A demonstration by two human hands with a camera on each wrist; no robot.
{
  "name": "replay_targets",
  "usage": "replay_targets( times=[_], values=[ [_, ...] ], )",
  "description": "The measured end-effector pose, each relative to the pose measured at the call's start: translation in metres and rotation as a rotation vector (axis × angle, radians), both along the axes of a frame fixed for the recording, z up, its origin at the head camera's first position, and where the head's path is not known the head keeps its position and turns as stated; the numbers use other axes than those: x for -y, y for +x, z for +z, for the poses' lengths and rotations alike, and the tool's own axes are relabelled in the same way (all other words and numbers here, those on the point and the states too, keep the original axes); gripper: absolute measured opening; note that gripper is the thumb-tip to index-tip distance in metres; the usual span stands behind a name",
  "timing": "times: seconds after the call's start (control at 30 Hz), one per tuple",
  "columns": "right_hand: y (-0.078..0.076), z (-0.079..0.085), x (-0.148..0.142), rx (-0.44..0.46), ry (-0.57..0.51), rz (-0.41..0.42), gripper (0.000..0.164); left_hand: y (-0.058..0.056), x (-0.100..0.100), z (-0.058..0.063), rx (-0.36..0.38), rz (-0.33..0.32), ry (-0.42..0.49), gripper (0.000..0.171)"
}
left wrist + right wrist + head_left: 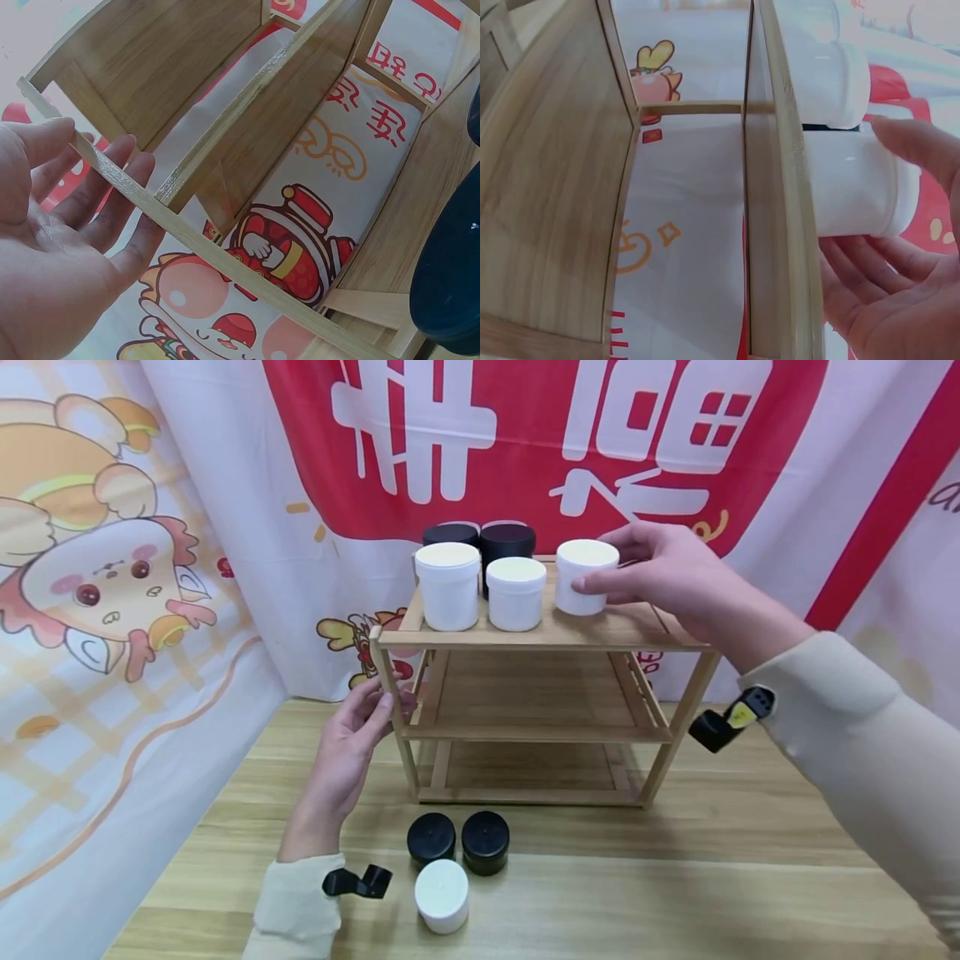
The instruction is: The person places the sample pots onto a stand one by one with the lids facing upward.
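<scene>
My right hand holds a white lidded jar by its side, thumb in front and fingers behind, at the right of the wooden rack's top shelf. Left of it on that shelf stand a taller white jar and a shorter white jar, with black jars behind them. Around the rack's left front post my left hand rests, thumb in front and fingers loosely bent behind. In the right wrist view, the held jar sits between thumb and fingers, beside the shelf edge.
On the wooden table before the rack stand two black jars and a white jar. The rack's middle shelf and bottom shelf lie below. Printed cloth hangs at the left and back.
</scene>
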State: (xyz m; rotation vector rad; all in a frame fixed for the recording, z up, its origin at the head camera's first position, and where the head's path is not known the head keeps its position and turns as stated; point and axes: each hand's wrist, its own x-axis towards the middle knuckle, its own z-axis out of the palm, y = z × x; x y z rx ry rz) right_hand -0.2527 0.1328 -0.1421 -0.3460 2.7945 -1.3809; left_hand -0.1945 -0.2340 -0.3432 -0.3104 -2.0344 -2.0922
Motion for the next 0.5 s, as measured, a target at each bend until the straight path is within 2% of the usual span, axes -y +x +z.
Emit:
replay_targets(
  times=[0.2, 0.5],
  values=[
    [-0.019, 0.004, 0.017, 0.059, 0.045, -0.034, 0.095, 0.0, 0.001, 0.0, 0.0, 0.001, 0.004, 0.039],
    [-0.048, 0.013, 0.025, 0.138, 0.088, -0.061, 0.091, 0.0, 0.001, -0.001, 0.003, 0.004, 0.003, 0.039]
  ],
)
